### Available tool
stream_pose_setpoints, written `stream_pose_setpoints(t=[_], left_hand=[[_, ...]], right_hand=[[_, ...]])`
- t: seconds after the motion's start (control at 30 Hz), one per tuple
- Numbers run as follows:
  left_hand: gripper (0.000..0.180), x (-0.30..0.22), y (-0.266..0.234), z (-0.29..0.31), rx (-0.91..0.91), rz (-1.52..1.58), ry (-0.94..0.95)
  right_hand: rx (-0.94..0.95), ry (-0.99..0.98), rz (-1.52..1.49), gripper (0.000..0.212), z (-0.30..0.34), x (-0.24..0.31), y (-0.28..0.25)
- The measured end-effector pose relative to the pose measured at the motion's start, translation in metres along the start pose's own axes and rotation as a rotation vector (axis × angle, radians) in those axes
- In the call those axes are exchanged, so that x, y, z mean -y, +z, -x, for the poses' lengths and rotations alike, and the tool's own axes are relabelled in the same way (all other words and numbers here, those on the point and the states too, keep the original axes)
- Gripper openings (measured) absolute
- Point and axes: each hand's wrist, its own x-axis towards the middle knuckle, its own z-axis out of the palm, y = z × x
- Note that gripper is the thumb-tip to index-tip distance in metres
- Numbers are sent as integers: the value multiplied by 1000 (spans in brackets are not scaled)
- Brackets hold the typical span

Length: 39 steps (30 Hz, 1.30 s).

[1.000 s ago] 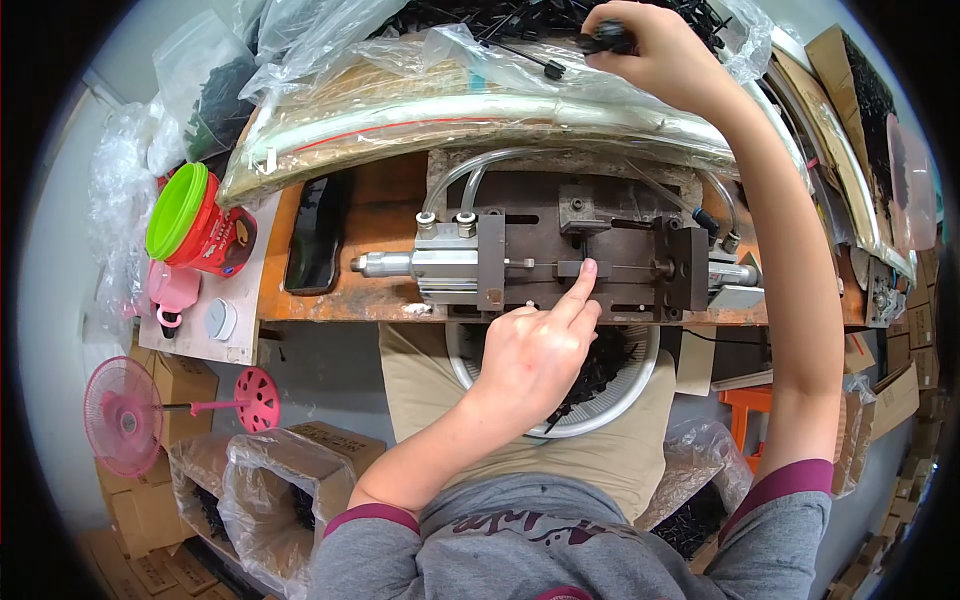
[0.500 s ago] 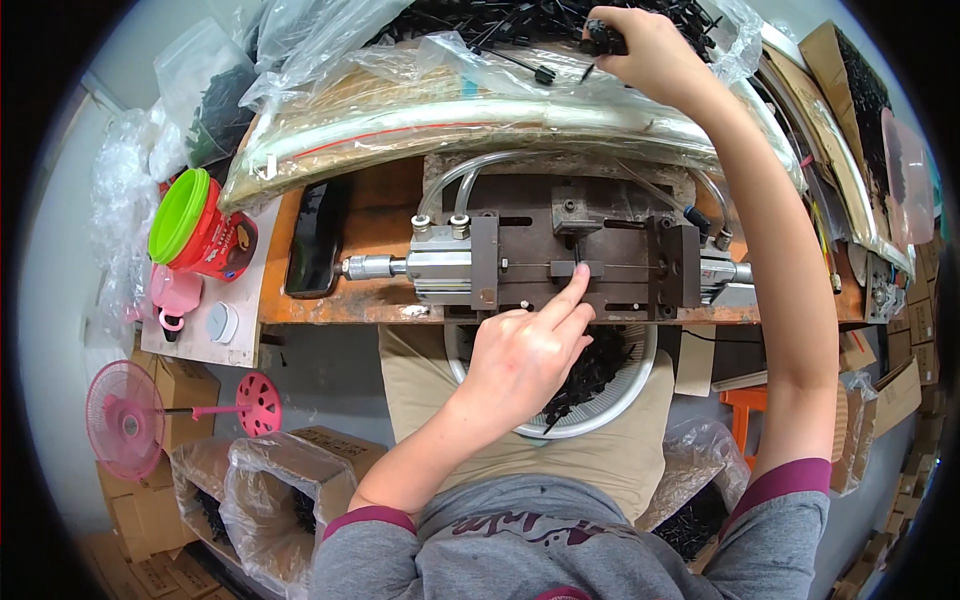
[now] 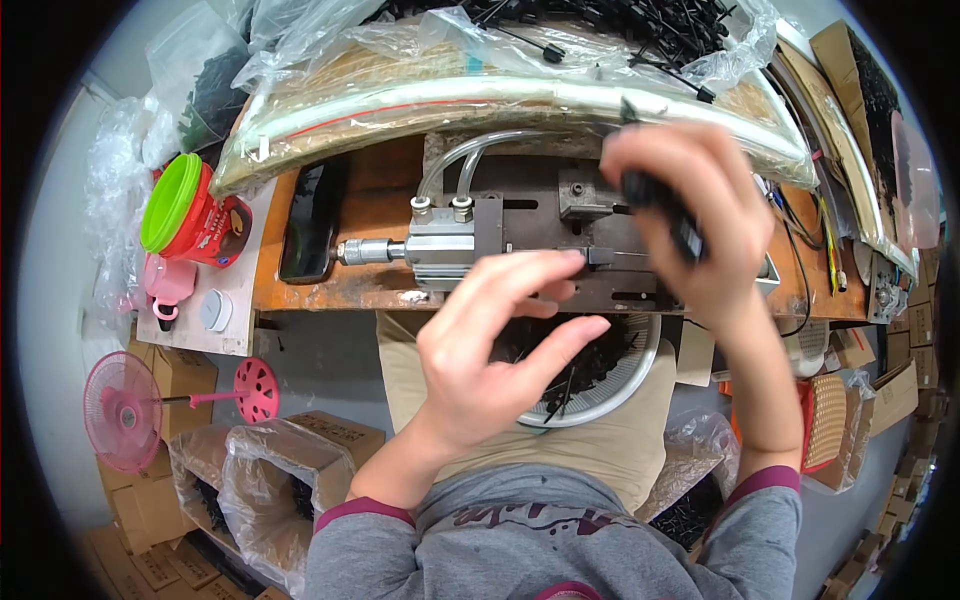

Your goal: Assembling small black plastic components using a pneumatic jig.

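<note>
Over the metal jig [image 3: 540, 225] on the bench, my left hand [image 3: 480, 345] is open, its thumb apart from the fingers. Its index fingertip is at the small dark block [image 3: 598, 257] in the jig's middle; whether it touches cannot be told. My right hand [image 3: 715, 215], smeared by motion, is closed around black plastic parts [image 3: 665, 210] above the jig's right side, hiding much of that end. A silver cylinder with clear hoses [image 3: 440, 250] forms the jig's left end. Below, a white basket [image 3: 640, 375] of black parts sits at my lap, partly covered by my left hand.
Behind the jig lies a plastic-lined carton [image 3: 400, 110] heaped with black stemmed parts [image 3: 640, 30]. A dark phone-like slab [image 3: 312, 225], a red tub with green rim [image 3: 205, 225] and a pink cup [image 3: 168, 282] stand left. A pink fan [image 3: 125, 410] and bagged boxes [image 3: 280, 490] are below.
My right hand has come down from the heap toward the jig, carrying black parts. My left hand has drawn its pointing finger back slightly and spread its thumb.
</note>
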Motion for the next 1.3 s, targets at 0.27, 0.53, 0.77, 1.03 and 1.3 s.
stream_pose_setpoints(t=[0.27,0.53,0.77,1.03,1.3], left_hand=[[38,6,13,3,64,44,-6],[36,9,11,17,28,-149,116],[19,12,19,37,-108,-80,303],[12,-9,-4,64,-161,-160,303],[18,-30,-35,83,-248,-407,378]], right_hand=[[22,287,-145,36,69,51,5],[-34,446,-55,25,76,62,8],[-118,600,-152,15,93,66,5],[-264,632,-459,21,73,81,12],[-249,746,-437,28,40,110,24]])
